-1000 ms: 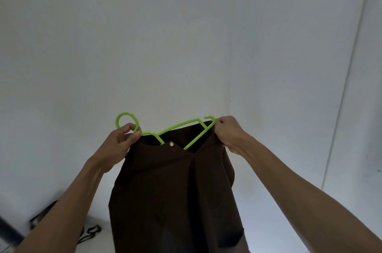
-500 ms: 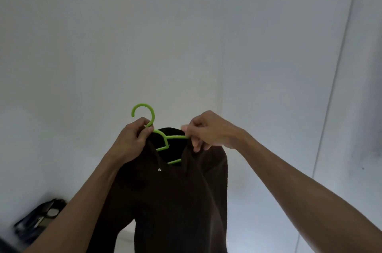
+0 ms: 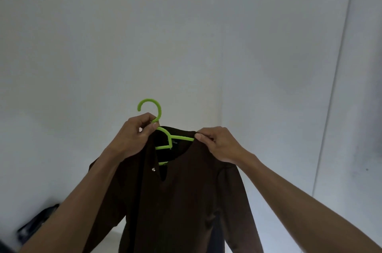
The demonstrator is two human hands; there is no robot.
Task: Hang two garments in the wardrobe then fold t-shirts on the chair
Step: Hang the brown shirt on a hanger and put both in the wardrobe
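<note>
Up in front of a plain white wall [image 3: 103, 45] hangs the dark brown button-front garment [image 3: 186, 201], draped on a bright green plastic hanger [image 3: 165, 141] and held out at arm's length. The left hand [image 3: 134, 136] has its fingers and thumb curled round the neck of the hanger, just below the open hook, which points up and to the left. The right hand [image 3: 219, 145] pinches the collar edge where the green bar disappears under the cloth — thumb and forefinger tight on the fabric. The placket hangs open below the collar, one pale button [image 3: 153, 169] showing, and the right shoulder looks seated while the left side is bunched under the wrist. The step, I judge, is settling the shirt squarely on the hanger before it goes to the wardrobe, which is not in view. To do it well, the left hand should keep the hook steady and level while the right draws the collar along the bar until the shoulder seam sits over the hanger's end; then the other shoulder wants the same treatment. Slack cloth like this slides easily — a tilted hanger could let it slip off. Low at the left edge lies a blurred dark object [image 3: 35, 225] on the floor; I cannot tell what it is.
</note>
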